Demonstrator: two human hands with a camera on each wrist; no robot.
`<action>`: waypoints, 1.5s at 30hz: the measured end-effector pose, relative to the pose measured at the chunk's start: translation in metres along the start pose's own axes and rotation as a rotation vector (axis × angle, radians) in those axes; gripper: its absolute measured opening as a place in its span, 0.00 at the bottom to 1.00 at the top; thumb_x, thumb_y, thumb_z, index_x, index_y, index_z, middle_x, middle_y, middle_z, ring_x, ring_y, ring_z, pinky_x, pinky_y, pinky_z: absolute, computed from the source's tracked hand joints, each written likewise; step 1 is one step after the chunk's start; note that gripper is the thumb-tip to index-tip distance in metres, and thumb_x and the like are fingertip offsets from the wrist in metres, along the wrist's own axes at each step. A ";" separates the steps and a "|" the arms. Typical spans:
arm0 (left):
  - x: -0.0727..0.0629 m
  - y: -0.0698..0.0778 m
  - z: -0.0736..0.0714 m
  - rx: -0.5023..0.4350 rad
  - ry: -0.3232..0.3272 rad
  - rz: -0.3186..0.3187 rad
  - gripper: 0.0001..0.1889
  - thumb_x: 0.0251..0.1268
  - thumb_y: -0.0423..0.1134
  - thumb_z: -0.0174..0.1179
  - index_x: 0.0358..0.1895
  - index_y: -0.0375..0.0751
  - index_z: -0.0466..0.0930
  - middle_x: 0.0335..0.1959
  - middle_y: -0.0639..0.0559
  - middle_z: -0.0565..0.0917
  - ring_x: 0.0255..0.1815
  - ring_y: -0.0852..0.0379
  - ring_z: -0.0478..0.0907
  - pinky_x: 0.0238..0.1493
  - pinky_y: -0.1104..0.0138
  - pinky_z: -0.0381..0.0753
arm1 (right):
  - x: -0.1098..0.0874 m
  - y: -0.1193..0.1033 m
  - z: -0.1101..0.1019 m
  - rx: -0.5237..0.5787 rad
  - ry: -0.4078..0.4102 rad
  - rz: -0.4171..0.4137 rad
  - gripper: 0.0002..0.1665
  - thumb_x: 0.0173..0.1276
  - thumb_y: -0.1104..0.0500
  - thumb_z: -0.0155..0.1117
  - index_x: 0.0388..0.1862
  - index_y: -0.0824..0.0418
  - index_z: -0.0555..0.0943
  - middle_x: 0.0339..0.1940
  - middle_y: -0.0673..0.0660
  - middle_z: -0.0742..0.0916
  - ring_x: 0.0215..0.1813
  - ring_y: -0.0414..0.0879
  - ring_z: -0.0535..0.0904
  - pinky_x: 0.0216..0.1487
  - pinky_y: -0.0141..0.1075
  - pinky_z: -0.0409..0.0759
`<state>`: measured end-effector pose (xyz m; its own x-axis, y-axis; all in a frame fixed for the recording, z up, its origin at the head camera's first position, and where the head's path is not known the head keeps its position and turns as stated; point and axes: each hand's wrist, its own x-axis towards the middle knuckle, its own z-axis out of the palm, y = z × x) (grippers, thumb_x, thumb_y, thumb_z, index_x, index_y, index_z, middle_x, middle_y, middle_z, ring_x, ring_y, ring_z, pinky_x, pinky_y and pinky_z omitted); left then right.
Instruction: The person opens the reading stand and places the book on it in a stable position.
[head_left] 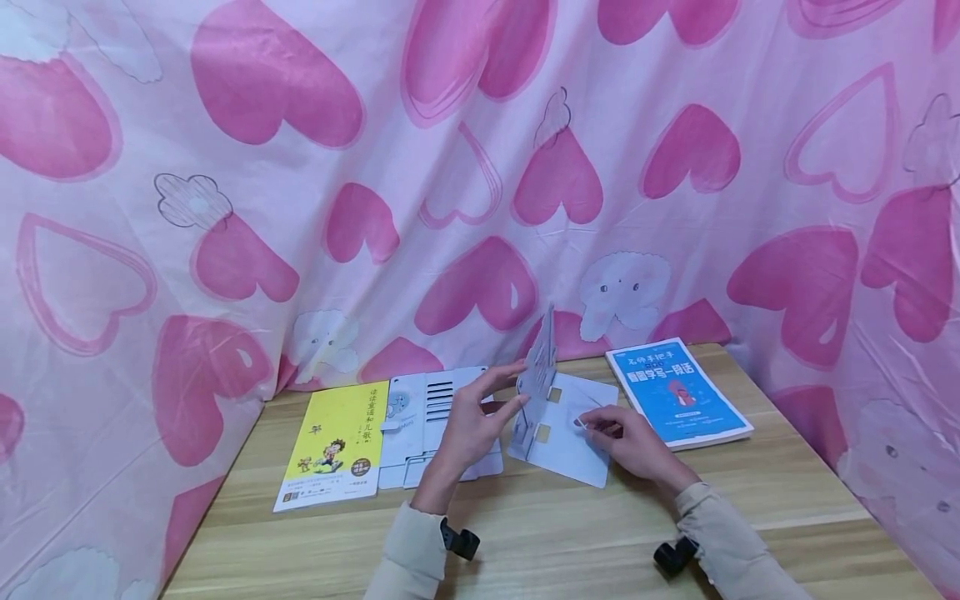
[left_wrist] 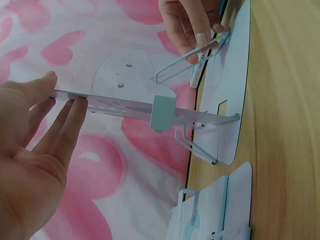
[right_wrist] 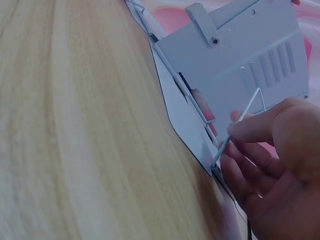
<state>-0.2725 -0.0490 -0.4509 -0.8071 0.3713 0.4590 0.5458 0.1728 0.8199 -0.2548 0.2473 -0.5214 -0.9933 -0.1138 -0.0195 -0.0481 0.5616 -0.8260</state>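
Note:
A pale metal book stand (head_left: 592,396) stands partly unfolded on the table, its flat base plate down and its slotted back panel (right_wrist: 235,65) raised. My left hand (head_left: 474,421) pinches the panel's outer edge between thumb and fingers, as the left wrist view shows. With my right hand (head_left: 628,437) I pinch a thin wire support (left_wrist: 182,62), tilted up from the base plate. A small pale clip (left_wrist: 163,113) sits on the panel. Rectangular cut-outs show in the base. Part of the wire is hidden behind my right fingers.
Left of the stand lies a second pale stand (head_left: 405,446) with dark slots, folded flat. Beside it is a yellow book (head_left: 330,442). A blue-covered book (head_left: 686,392) lies at the right. Behind the wooden table (head_left: 570,533) hangs a pink heart-patterned curtain (head_left: 465,200).

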 end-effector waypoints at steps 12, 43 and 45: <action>0.002 0.008 0.033 -0.007 -0.146 0.140 0.29 0.77 0.31 0.66 0.78 0.52 0.76 0.77 0.57 0.80 0.76 0.51 0.79 0.63 0.64 0.88 | -0.002 0.004 -0.002 -0.026 -0.017 -0.046 0.15 0.79 0.58 0.69 0.61 0.51 0.89 0.59 0.52 0.91 0.56 0.47 0.84 0.63 0.46 0.86; -0.005 -0.030 0.024 0.115 -0.144 -0.148 0.25 0.77 0.27 0.57 0.74 0.43 0.77 0.72 0.39 0.82 0.68 0.37 0.83 0.69 0.47 0.86 | -0.014 -0.031 0.050 0.055 0.192 -0.280 0.28 0.75 0.62 0.72 0.72 0.58 0.78 0.71 0.59 0.84 0.72 0.59 0.82 0.68 0.54 0.87; -0.005 -0.033 0.023 0.140 -0.134 -0.189 0.21 0.76 0.27 0.58 0.69 0.39 0.80 0.66 0.37 0.85 0.63 0.40 0.87 0.64 0.53 0.89 | -0.013 -0.036 0.056 0.082 0.202 -0.275 0.27 0.75 0.60 0.74 0.70 0.55 0.79 0.67 0.59 0.86 0.67 0.58 0.85 0.66 0.51 0.88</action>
<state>-0.2809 -0.0357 -0.4884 -0.8656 0.4366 0.2450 0.4216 0.3716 0.8272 -0.2346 0.1828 -0.5225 -0.9455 -0.0822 0.3151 -0.3162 0.4637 -0.8276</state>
